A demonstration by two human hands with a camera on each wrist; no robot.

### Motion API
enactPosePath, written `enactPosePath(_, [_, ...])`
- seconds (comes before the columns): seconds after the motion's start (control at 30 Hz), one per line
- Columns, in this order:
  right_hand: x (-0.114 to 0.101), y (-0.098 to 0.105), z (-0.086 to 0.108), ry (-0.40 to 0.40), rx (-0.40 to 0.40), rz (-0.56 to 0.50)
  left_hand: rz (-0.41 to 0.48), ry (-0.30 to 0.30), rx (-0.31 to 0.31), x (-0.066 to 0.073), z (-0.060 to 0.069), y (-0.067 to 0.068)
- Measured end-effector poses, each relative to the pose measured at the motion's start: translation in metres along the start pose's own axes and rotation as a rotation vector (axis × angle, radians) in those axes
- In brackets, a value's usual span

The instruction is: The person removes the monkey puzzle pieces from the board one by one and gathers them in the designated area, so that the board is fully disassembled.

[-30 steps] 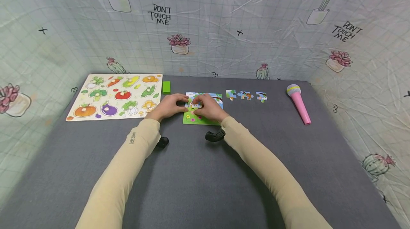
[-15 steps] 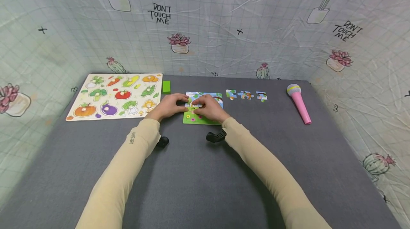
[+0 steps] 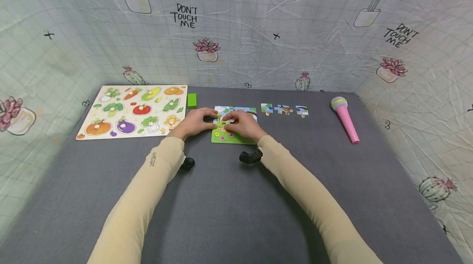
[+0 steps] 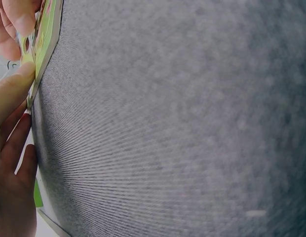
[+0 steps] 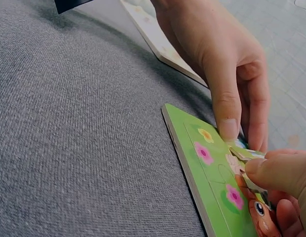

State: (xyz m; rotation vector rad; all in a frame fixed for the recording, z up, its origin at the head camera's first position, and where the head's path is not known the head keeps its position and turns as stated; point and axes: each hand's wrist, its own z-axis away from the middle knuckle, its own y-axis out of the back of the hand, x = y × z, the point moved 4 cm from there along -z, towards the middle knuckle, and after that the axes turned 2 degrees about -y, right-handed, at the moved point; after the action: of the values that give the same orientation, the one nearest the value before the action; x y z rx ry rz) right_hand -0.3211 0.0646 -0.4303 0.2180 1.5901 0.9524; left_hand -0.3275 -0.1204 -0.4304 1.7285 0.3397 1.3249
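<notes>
A small jigsaw puzzle (image 3: 233, 137) with a green lower edge and pink and yellow flowers lies flat on the table, in front of me. My left hand (image 3: 196, 122) holds it by its left side, the thumb on top in the right wrist view. Over the puzzle's middle, my right hand (image 3: 242, 125) pinches a puzzle piece (image 5: 246, 152) between thumb and fingers. That piece sits slightly tilted and raised in the right wrist view. Part of a brown cartoon animal (image 5: 261, 217) shows on the puzzle beneath my right fingers. My hands hide much of the picture.
Three loose puzzle pieces (image 3: 283, 109) lie in a row to the right. Farther right is a pink toy microphone (image 3: 346, 122). At left lie a vegetable peg board (image 3: 129, 112) and a small green block (image 3: 192, 100). A patterned cloth (image 3: 236, 30) hangs behind.
My right hand and wrist have shifted very slightly right, with the fingers still over the middle of the puzzle. The left hand, loose pieces and other objects have stayed in place.
</notes>
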Motion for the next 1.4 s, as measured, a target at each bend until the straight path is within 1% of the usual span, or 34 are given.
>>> enactPosePath(0.07, [0.002, 0.001, 0.000, -0.016, -0.004, -0.019, 0.002, -0.002, 0.000, 0.001, 0.000, 0.000])
enactPosePath(0.27, [0.011, 0.006, 0.002, -0.085, -0.018, -0.122, 0.003, 0.003, -0.003, 0.002, -0.001, -0.001])
enactPosePath(0.37, [0.014, 0.007, 0.004, -0.096, -0.017, -0.157, 0.009, 0.008, -0.001, 0.002, -0.002, -0.002])
enactPosePath(0.47, [0.014, 0.010, 0.006, -0.097, 0.008, -0.189, 0.015, 0.014, 0.000, 0.003, -0.002, -0.002])
enactPosePath(0.53, [0.013, 0.014, 0.008, -0.081, 0.037, -0.206, 0.021, 0.020, -0.001, 0.003, -0.002, -0.003])
enactPosePath(0.67, [0.013, 0.027, 0.015, -0.063, 0.096, -0.235, 0.030, 0.023, 0.001, 0.003, -0.003, -0.004])
enactPosePath(0.77, [0.018, 0.037, 0.021, -0.099, 0.129, -0.236, 0.026, 0.012, 0.002, 0.004, -0.003, -0.004])
enactPosePath(0.93, [0.035, 0.052, 0.035, -0.173, 0.163, -0.208, 0.018, 0.004, -0.004, 0.004, -0.003, -0.005])
enactPosePath(1.2, [0.060, 0.073, 0.054, -0.224, 0.211, -0.174, 0.010, 0.015, -0.001, 0.002, 0.000, -0.001])
enactPosePath(1.4, [0.072, 0.080, 0.062, -0.270, 0.216, -0.149, 0.012, 0.021, -0.002, 0.002, 0.002, 0.002])
